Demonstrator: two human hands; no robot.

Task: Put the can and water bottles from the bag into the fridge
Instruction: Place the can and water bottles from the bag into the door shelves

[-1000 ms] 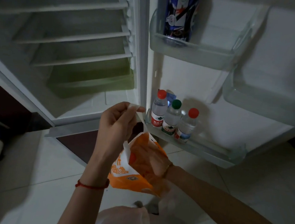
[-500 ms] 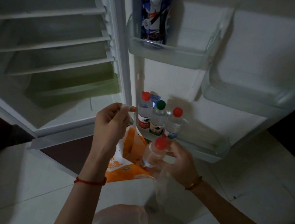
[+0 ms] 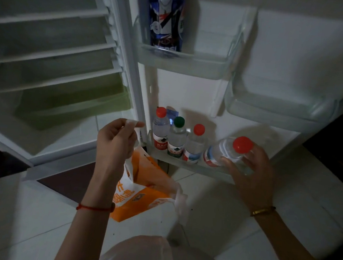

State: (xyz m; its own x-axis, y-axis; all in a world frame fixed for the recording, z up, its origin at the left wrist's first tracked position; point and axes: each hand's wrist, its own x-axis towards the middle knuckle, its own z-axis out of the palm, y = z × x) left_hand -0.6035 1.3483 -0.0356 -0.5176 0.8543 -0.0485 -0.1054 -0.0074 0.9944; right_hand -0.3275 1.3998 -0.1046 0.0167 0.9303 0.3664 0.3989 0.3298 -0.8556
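Note:
My left hand [image 3: 115, 139] pinches the white handle of an orange and white bag [image 3: 139, 191], which hangs open above the floor. My right hand [image 3: 251, 169] grips a clear water bottle with a red cap [image 3: 229, 149], tilted over the bottom door shelf [image 3: 202, 169]. Three water bottles stand upright in that shelf to its left: a red-capped one [image 3: 160, 129], a green-capped one [image 3: 177, 137] and another red-capped one [image 3: 195, 144]. A tall blue can [image 3: 166, 18] stands in the upper door shelf [image 3: 184, 64].
The fridge door is swung open to the right, with a second clear door bin [image 3: 275, 105] at mid height. Inside the fridge are bare white shelves [image 3: 55, 53] and a green drawer [image 3: 70, 103]. Pale floor tiles [image 3: 211, 215] lie below, and my knee [image 3: 152, 253] shows at the bottom.
My right hand went into the bag, came out with a red-capped bottle and carried it right to the bottom door shelf. My left hand kept hold of the bag handle.

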